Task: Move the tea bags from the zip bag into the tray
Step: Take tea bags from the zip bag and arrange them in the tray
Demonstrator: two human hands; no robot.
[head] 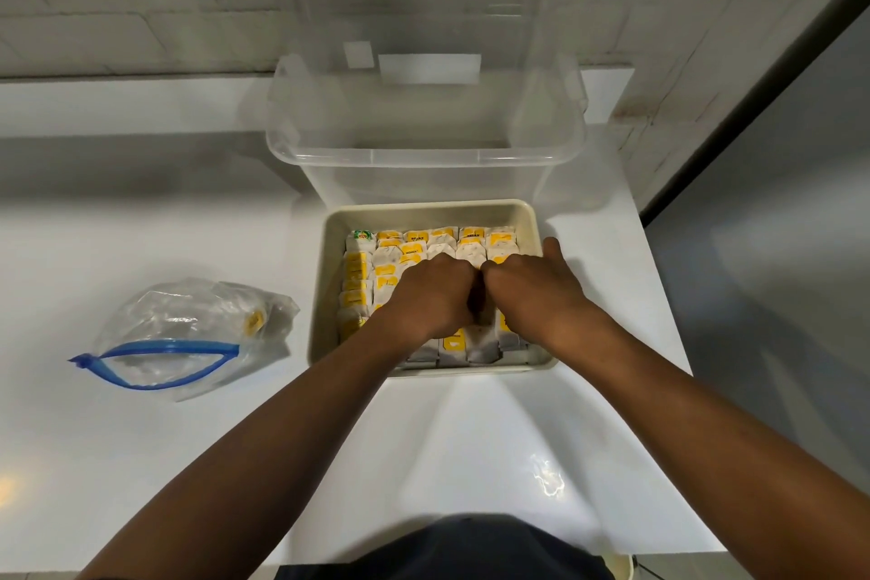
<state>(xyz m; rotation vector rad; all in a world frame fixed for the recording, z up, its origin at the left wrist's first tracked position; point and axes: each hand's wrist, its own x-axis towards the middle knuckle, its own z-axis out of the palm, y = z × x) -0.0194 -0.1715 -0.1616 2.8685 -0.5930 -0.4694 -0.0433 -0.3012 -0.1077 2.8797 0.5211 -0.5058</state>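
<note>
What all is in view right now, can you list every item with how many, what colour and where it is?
tea bags: many, white with yellow tags, packed in rows in the tray
tray: one, cream, centre of the table
zip bag: one, clear with blue zip, left of the tray, at least one tea bag inside
storage bin: one, clear, behind the tray
table: one, white
left hand: one, fingers curled down among the tea bags
right hand: one, fingers down among the tea bags, thumb out by the tray's right wall
</note>
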